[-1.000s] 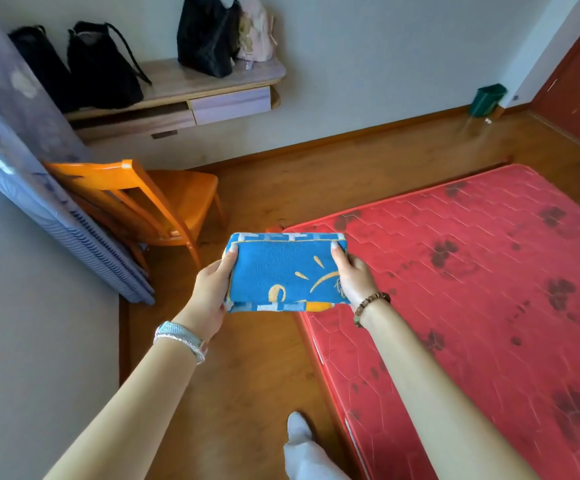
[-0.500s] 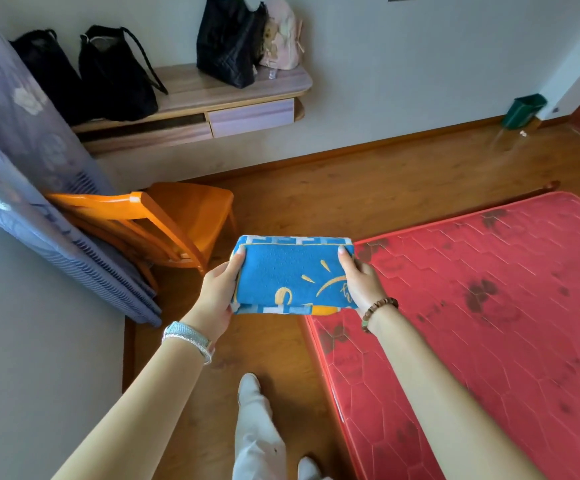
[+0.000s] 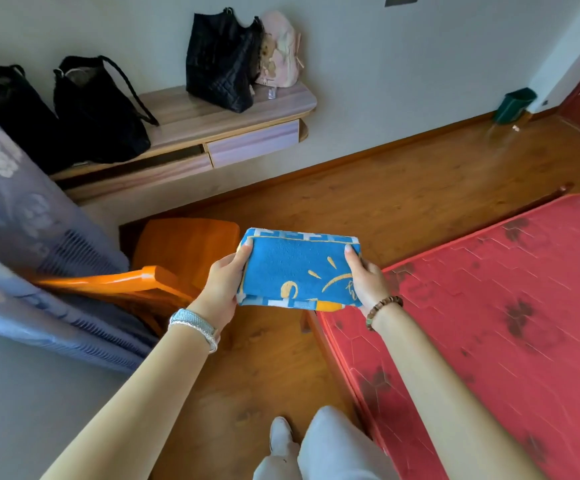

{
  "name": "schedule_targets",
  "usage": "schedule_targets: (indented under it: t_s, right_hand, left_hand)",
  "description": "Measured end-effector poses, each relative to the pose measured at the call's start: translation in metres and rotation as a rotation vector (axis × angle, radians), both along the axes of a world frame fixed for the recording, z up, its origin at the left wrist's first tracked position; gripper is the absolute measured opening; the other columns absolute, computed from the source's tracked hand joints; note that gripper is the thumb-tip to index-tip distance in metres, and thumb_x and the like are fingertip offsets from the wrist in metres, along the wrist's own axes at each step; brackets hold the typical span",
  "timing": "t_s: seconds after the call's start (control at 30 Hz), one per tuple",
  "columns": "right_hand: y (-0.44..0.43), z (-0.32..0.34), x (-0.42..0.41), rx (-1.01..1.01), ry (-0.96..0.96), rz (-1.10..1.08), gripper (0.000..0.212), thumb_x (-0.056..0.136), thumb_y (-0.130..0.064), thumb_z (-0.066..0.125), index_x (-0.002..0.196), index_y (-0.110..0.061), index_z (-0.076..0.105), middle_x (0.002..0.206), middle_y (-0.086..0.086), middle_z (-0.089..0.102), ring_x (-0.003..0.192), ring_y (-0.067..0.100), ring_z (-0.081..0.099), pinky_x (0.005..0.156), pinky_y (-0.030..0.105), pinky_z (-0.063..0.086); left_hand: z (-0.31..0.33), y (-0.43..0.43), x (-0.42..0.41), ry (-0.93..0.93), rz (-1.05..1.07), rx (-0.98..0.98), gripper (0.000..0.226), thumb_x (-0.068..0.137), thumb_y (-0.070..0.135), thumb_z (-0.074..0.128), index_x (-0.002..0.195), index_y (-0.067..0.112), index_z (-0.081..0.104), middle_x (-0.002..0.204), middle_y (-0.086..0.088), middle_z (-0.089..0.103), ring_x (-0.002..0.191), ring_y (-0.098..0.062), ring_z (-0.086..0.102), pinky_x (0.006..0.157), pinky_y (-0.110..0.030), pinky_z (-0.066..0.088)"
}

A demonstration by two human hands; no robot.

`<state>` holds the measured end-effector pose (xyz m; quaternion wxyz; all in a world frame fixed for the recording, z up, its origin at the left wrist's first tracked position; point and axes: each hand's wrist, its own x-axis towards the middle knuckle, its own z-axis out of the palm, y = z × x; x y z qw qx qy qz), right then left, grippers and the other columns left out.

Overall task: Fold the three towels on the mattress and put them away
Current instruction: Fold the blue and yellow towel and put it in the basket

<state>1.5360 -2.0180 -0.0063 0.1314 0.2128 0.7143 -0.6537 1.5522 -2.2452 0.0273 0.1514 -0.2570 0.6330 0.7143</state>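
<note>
My left hand (image 3: 224, 282) gripped the left end of the folded blue terry towel with yellow markings and a white-patterned border (image 3: 295, 271), thumb pressed on top, the other fingers hidden beneath. My right hand (image 3: 368, 282) clasped the right end the same way. I held the towel level in the air between them, over the brown wooden floor (image 3: 385, 188) and just off the near left corner of the red quilted mattress (image 3: 489, 306), touching neither.

A silver bangle (image 3: 195, 323) sat on my left wrist and a brown bead bracelet (image 3: 383, 308) on my right. Just left of the towel and lower stood an orange wooden chair (image 3: 184, 247), its back close against a blue-grey flowered padded panel (image 3: 22, 237) that leaned at the left.

Farther off, a pale wooden wall shelf with a drawer (image 3: 233, 109) carried a black quilted handbag (image 3: 222, 60) with a pink backpack (image 3: 279, 53) touching it at the right end, and two black tote bags (image 3: 98, 109) at the left. A green bin (image 3: 515, 105) stood on the floor at the far right by the wall. Nearest me, a pale trouser leg (image 3: 333, 445) and a white shoe (image 3: 279, 433) showed beside the mattress edge.
</note>
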Motion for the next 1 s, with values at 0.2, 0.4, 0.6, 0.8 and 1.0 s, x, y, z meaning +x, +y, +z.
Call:
schedule_targets:
  t_s: [0.2,0.4,0.6,0.8,1.0]
  right_hand:
    - [-0.014,0.001,-0.059,-0.027,-0.011,-0.085,0.038,0.095,-0.049,0.051,0.088,-0.013,0.061,0.084,0.010,0.066,0.077,0.030,0.063,0.073,0.044,0.052]
    - [-0.011,-0.012,-0.129,0.041,-0.021,-0.124,0.051,0.087,-0.063,0.051,0.098,-0.015,0.065,0.099,0.020,0.071,0.090,0.040,0.068,0.081,0.057,0.053]
    - [0.001,-0.006,-0.212,0.019,0.002,-0.185,0.045,0.094,-0.055,0.048,0.105,-0.015,0.064,0.094,0.010,0.073,0.088,0.032,0.070,0.082,0.050,0.056]
    - [0.014,0.008,-0.288,-0.018,0.058,-0.234,0.038,0.096,-0.049,0.048,0.101,-0.014,0.063,0.093,0.008,0.073,0.086,0.030,0.070,0.083,0.050,0.057]
    - [0.038,0.009,-0.341,-0.103,0.048,-0.328,0.033,0.094,-0.049,0.052,0.106,-0.019,0.062,0.098,0.006,0.074,0.091,0.027,0.071,0.087,0.051,0.056]
  left_hand:
    - [-0.004,-0.011,-0.072,-0.022,-0.043,0.004,0.047,0.093,0.052,0.053,0.117,0.013,0.059,0.105,-0.009,0.075,0.091,-0.025,0.075,0.094,-0.046,0.056]
    - [-0.014,-0.009,-0.157,-0.042,-0.102,0.035,0.048,0.093,0.052,0.053,0.120,0.013,0.057,0.105,-0.010,0.075,0.091,-0.026,0.075,0.093,-0.046,0.056]
    - [-0.010,0.003,-0.257,-0.021,-0.183,0.028,0.048,0.094,0.052,0.053,0.124,0.014,0.057,0.106,-0.012,0.075,0.093,-0.029,0.074,0.093,-0.050,0.056]
    - [0.004,0.016,-0.345,0.042,-0.243,0.016,0.044,0.097,0.049,0.051,0.120,0.013,0.062,0.101,-0.010,0.076,0.087,-0.024,0.075,0.075,-0.037,0.062]
    - [0.008,0.042,-0.420,0.092,-0.379,0.043,0.040,0.100,0.048,0.047,0.121,0.019,0.065,0.109,-0.008,0.075,0.094,-0.022,0.074,0.078,-0.035,0.059]
